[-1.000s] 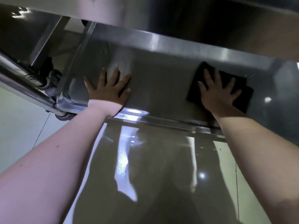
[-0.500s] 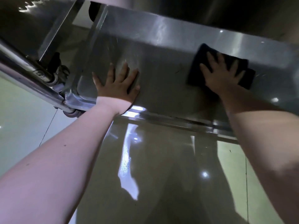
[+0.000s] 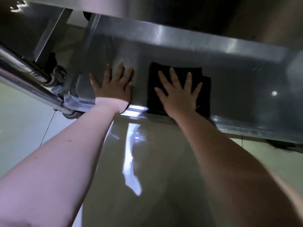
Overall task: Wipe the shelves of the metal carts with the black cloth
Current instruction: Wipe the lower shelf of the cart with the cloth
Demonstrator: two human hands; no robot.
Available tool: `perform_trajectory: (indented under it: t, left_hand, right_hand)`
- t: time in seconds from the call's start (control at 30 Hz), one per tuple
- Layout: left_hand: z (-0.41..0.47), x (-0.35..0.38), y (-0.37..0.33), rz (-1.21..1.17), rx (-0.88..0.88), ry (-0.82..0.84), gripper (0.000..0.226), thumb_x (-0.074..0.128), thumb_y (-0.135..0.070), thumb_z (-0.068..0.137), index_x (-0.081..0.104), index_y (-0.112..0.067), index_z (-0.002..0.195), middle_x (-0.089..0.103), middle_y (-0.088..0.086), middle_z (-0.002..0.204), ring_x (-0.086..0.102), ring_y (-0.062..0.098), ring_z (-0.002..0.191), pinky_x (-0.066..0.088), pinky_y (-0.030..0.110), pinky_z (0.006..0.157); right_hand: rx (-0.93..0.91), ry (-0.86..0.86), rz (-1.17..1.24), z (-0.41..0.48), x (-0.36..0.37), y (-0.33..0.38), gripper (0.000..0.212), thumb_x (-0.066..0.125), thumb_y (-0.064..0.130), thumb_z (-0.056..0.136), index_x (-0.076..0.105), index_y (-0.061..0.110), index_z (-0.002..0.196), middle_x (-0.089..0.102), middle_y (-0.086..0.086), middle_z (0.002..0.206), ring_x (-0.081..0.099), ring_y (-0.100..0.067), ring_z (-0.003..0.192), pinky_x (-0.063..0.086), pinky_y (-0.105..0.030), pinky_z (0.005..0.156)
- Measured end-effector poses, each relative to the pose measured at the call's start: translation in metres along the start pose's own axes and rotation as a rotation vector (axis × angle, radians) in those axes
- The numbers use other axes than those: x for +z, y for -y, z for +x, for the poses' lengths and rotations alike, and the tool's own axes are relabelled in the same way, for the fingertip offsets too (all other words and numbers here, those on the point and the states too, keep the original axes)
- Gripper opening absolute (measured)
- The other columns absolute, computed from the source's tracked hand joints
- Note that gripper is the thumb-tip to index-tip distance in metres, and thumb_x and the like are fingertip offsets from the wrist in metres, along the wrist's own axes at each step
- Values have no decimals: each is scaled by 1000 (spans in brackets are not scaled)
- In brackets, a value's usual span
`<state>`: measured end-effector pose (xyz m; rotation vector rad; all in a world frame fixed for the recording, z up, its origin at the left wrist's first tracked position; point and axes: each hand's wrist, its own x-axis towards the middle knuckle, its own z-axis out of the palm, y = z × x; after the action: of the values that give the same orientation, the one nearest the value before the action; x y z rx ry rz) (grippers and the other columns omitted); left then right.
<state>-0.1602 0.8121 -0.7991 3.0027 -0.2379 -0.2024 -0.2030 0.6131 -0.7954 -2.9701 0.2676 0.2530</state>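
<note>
Head view is looking down at a shelf (image 3: 246,89) of a metal cart, and I am seeing both hands lying flat on it. The left hand (image 3: 113,86) is resting palm down on the bare metal near the shelf's left corner, its fingers straight and slightly spread, holding nothing. The right hand (image 3: 178,94) is pressing flat on the black cloth (image 3: 196,73), fingers fanned wide and pointing away from me, not curled round the fabric. The cloth is lying folded on the shelf just beside the left hand, with a strip of bare metal between them. Its near edge is reaching the shelf's raised front rim (image 3: 246,126), and a second layer is showing along its right side. To the left, a round frame tube (image 3: 32,89) is running diagonally past the corner, with a dark caster wheel (image 3: 57,74) near it. Below the shelf, a glossy floor (image 3: 164,161) is reflecting a bright streak of light.
</note>
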Motion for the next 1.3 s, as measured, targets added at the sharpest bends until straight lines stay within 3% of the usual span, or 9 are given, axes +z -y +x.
perform_trajectory:
  t: [0.17, 0.27, 0.4, 0.67, 0.77, 0.87, 0.97, 1.1, 1.3]
  left_hand:
    - [0, 0, 2, 12, 2, 7, 51, 18, -42, 104, 6, -46, 154, -3, -13, 165, -7, 25, 152, -6, 71, 111]
    - [-2, 2, 1, 22, 7, -3, 52, 18, -41, 104, 6, -45, 154, -3, -13, 165, -7, 26, 152, -6, 72, 110]
    - [-4, 1, 2, 38, 3, 6, 52, 17, -41, 104, 6, -46, 154, -3, -12, 165, -8, 27, 151, -7, 72, 110]
    - [-3, -5, 10, -150, -52, -89, 55, 35, -27, 100, 25, -39, 154, -4, -5, 166, -9, 26, 152, -5, 56, 119]
    - [-8, -11, 15, -237, -8, -193, 60, 31, -30, 95, 29, -31, 154, 6, 2, 165, -1, 29, 152, -1, 50, 121]
    - [-10, -27, 6, -224, 42, -223, 60, 29, -35, 91, 39, -29, 150, 21, 2, 163, 7, 31, 151, -6, 51, 118]
    - [-15, -31, -47, -84, 220, -93, 53, 31, -40, 96, 41, -32, 148, 34, 0, 158, 18, 28, 149, -1, 51, 118]
    - [-36, 0, -108, 19, 162, 136, 56, 25, -57, 100, 9, -50, 152, -1, -9, 166, -6, 32, 151, -8, 69, 111]
    - [-21, -7, -31, 57, -28, 113, 62, 19, -76, 91, -2, -62, 147, -14, -18, 162, -19, 37, 148, -12, 74, 107]
  right_hand:
    - [306, 37, -25, -24, -17, -150, 59, 26, 65, 96, -1, 57, 148, -8, 19, 163, -10, -35, 150, -5, -64, 115]
    - [388, 34, -32, -39, -23, -186, 60, 27, 63, 97, 0, 56, 150, -9, 19, 163, -10, -34, 150, -5, -62, 116]
    - [370, -9, -76, -38, -15, -136, 60, 22, 64, 97, 0, 52, 152, -8, 16, 163, -9, -45, 147, -2, -64, 115]
    - [52, 95, 44, -17, 8, 99, 56, 16, 59, 101, -2, 47, 153, -13, 10, 164, -18, -48, 144, -13, -69, 109]
    - [-26, 123, 142, -14, -7, 79, 55, 23, 53, 102, 7, 45, 154, -5, 13, 164, -11, -38, 149, -7, -60, 116]
    - [76, 4, 125, -19, -17, 13, 54, 28, 50, 102, 16, 41, 154, 9, 13, 164, -1, -29, 151, 0, -52, 118]
    - [146, 35, 97, -34, -9, -31, 55, 29, 49, 103, 10, 44, 154, 2, 14, 164, -4, -30, 151, -4, -50, 120]
    - [164, 13, 81, -42, 6, -30, 56, 23, 52, 103, 3, 45, 154, -4, 10, 165, -8, -29, 151, -8, -47, 120]
    - [132, -11, 47, -43, 9, -34, 58, 24, 60, 99, 2, 51, 151, -4, 9, 165, -8, -32, 150, -6, -53, 119]
